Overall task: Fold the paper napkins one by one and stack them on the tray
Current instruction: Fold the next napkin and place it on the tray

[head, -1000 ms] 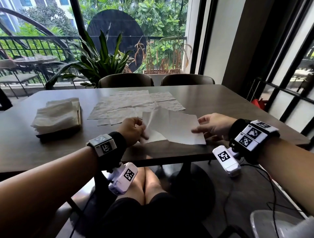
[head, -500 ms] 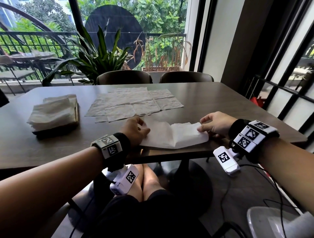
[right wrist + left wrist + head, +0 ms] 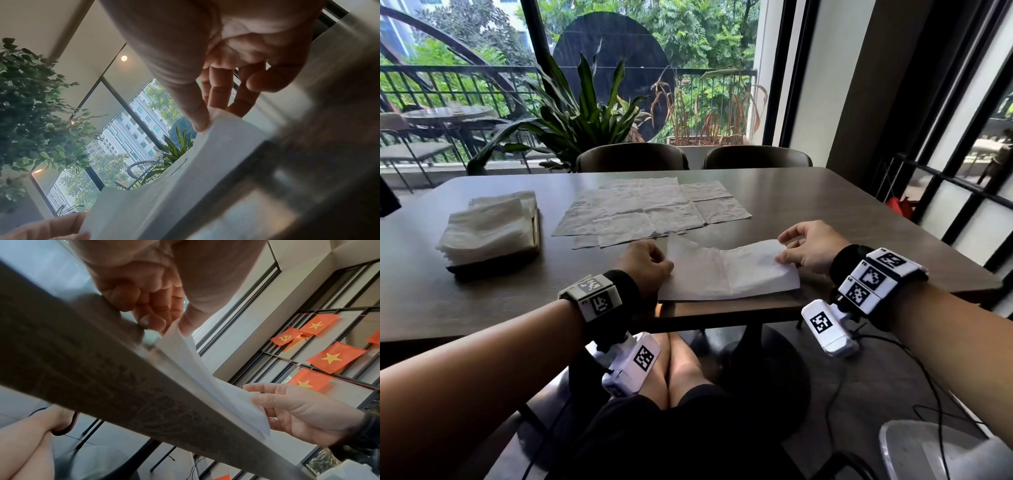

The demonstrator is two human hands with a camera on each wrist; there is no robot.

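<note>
The left hand (image 3: 645, 265) pinches the left end of a white napkin (image 3: 726, 274) between thumb and curled fingers (image 3: 152, 321); the left wrist view shows the paper corner caught at the fingertips, just above the table edge. The right hand (image 3: 806, 246) pinches the napkin's right end, thumb (image 3: 197, 113) on one side and the first fingers behind the paper, while the remaining fingers hang loosely spread. The napkin is folded in half and lies along the near edge of the dark table (image 3: 859, 212), with its upper layer slightly lifted between the two hands.

Just beyond the napkin lies a spread of unfolded napkins (image 3: 654, 209), overlapping flat on the table. To the left, well apart from the hands, a stack of folded napkins (image 3: 486, 226) sits on a tray (image 3: 536, 233), of which only the right edge shows. Two chairs (image 3: 633, 157) stand at the far side of the table, and a leafy plant (image 3: 585, 113) stands behind them by the window. Nothing lies between the hands and the stack.
</note>
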